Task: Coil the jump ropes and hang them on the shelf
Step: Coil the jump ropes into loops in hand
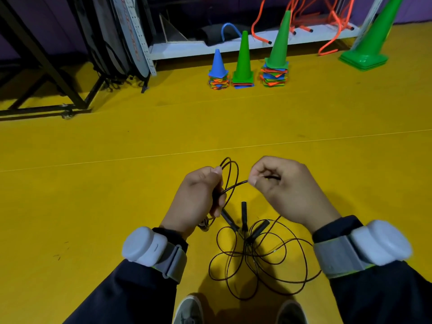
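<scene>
Two loops already gathering in left hand (198,195), fist closing round coil (230,178) and one handle; right hand (287,190) pinching thin springy cord. Remaining rope (264,260) lying tangled on floor (117,183) between feet; likely light, slippery, gripping best near handles.

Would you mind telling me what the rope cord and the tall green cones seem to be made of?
The rope cord looks like thin black coated wire or plastic: it holds springy open loops and shows a slight sheen. The green cones appear to be moulded plastic, smooth and evenly coloured, with soft highlights. Neither is certain from this view.
</scene>
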Available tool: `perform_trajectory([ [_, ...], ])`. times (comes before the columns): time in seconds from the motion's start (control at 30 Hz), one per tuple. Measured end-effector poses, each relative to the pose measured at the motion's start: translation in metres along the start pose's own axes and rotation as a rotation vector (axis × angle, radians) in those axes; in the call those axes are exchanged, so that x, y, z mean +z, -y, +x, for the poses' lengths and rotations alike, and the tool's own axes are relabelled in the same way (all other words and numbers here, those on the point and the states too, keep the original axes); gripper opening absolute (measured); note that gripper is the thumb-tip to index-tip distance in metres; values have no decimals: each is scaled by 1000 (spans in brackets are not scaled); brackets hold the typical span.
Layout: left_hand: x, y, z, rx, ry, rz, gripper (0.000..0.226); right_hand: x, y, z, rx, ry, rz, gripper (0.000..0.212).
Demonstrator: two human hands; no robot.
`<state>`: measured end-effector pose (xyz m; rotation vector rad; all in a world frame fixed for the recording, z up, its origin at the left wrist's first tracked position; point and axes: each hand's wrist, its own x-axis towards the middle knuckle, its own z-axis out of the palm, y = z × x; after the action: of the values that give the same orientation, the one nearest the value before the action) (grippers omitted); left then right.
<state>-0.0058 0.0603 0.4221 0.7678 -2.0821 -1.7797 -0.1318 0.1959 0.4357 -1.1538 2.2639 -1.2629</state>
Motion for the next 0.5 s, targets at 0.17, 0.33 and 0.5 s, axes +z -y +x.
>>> perform_trajectory([
  [0.17,7,-1,-2,38,48,-5,41,26,15,-4,-100,71,-96,11],
  [0.33,6,-2,1,-12,-49,-42,35,19,8,-2,15,58,8,7],
  [0.5,2,-2,2,-19,-95,-42,32,-10,-11,1,91,19,18,7],
])
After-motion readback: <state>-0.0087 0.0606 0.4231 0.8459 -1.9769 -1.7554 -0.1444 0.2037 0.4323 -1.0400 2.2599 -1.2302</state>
